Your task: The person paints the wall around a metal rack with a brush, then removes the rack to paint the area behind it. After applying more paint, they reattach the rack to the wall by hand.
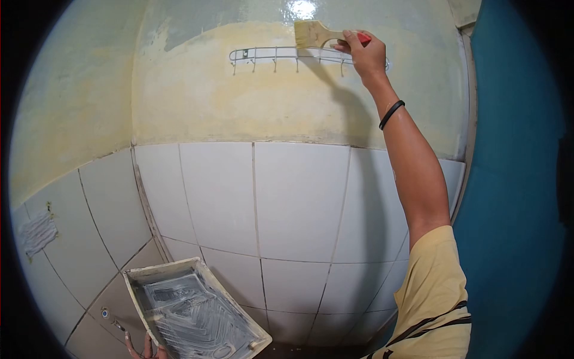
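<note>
Right hand (pixel 366 55) raised high, fingers pinched round red handle of flat pale-bristled wooden paintbrush (pixel 315 33). I read brush long axis near horizontal, bristles pointing left of hand, touching yellowish painted wall (pixel 197 102) just above white wire hook rail (pixel 287 57). Rail runs same direction as brush, directly under bristles. Left hand (pixel 146 350) low at frame bottom, fingers curled under white plastic paint tray (pixel 194 308), well apart from brush. Right hand is near one. White tiles (pixel 296 197) below.

Tiled wall (pixel 299 203), wire hook rack (pixel 275 57) apparently mounted
</note>
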